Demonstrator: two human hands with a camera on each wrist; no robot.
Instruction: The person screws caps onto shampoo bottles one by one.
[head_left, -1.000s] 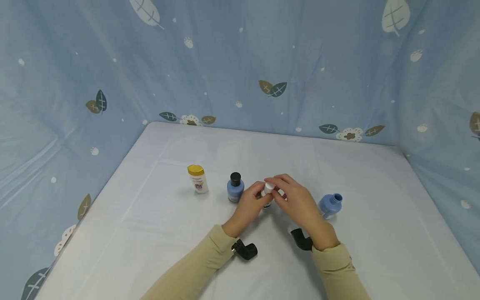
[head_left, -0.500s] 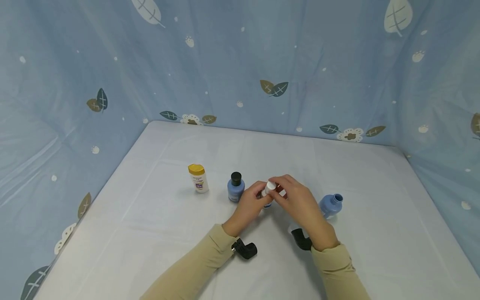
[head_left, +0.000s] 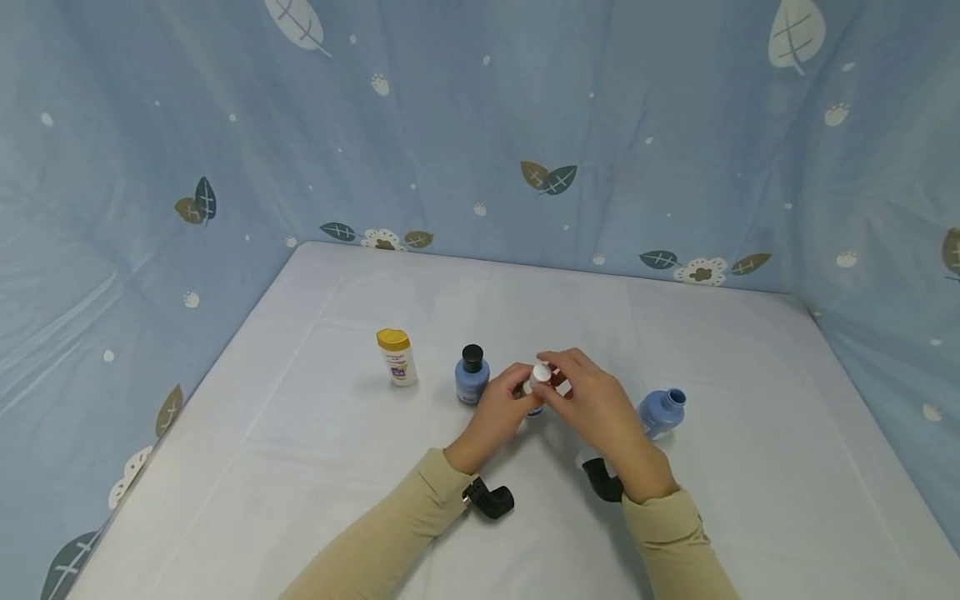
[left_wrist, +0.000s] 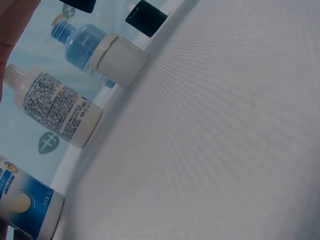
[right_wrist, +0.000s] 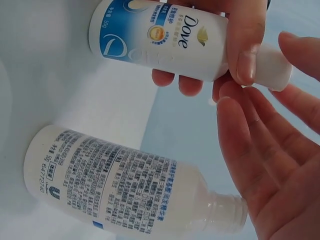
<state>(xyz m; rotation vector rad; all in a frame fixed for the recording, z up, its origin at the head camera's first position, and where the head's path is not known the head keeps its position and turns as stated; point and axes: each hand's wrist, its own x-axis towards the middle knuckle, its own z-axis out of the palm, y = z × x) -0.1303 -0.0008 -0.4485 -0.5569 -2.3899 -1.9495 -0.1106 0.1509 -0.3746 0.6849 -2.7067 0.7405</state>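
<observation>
In the right wrist view, my left hand [right_wrist: 250, 30] grips a small white and blue Dove bottle [right_wrist: 195, 45], its thumb lying across the neck. The thumb and fingers of my right hand [right_wrist: 280, 145] are about the bottle's white cap [right_wrist: 272, 67]. From the head view, my right hand [head_left: 588, 400] pinches that cap [head_left: 540, 373] from above, while my left hand [head_left: 498, 408] hides most of the bottle. A white bottle [right_wrist: 115, 185] without a cap, its back covered in print, stands beside the hands.
A blue bottle with a black cap [head_left: 472, 379] stands left of the hands, and a white bottle with a yellow cap [head_left: 397, 358] farther left. To the right stands an uncapped blue bottle [head_left: 660, 411]. Black wrist cameras [head_left: 491, 500] jut out below both wrists.
My right thumb and fingers have shifted slightly around the white cap. My left hand keeps its grip on the Dove bottle, and the other bottles stay in place.
</observation>
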